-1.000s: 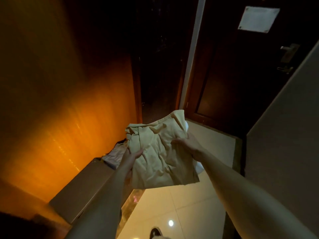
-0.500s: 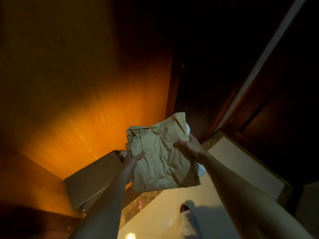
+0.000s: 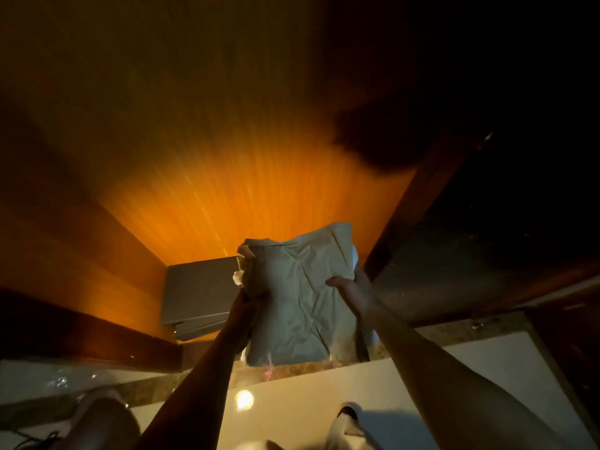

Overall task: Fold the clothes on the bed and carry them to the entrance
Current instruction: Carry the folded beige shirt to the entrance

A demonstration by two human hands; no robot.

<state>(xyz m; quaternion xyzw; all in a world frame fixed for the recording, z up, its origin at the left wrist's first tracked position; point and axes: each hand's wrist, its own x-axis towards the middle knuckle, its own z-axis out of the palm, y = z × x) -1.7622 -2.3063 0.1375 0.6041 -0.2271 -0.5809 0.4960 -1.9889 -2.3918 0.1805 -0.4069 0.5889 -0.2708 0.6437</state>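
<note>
A folded beige garment (image 3: 300, 297) was held out in front of the body, above the dark border of the tiled floor (image 3: 357, 414) and just short of a grey box (image 3: 198, 290) set against the orange-lit wooden wall (image 3: 207, 190). The left hand (image 3: 248, 303) was curled round the garment's left edge from below; the right hand (image 3: 352, 292) gripped the right edge, thumb laid on top, fingers hidden underneath. A white layer showed at the bundle's edges, so more than one piece may have been carried. The main risk was judged to be the fold coming undone: the grip was only at the two sides, and the lower part hung unsupported, so it could sag open or an inner piece could slip out when set down. The dim light could also cause a misplaced drop
</note>
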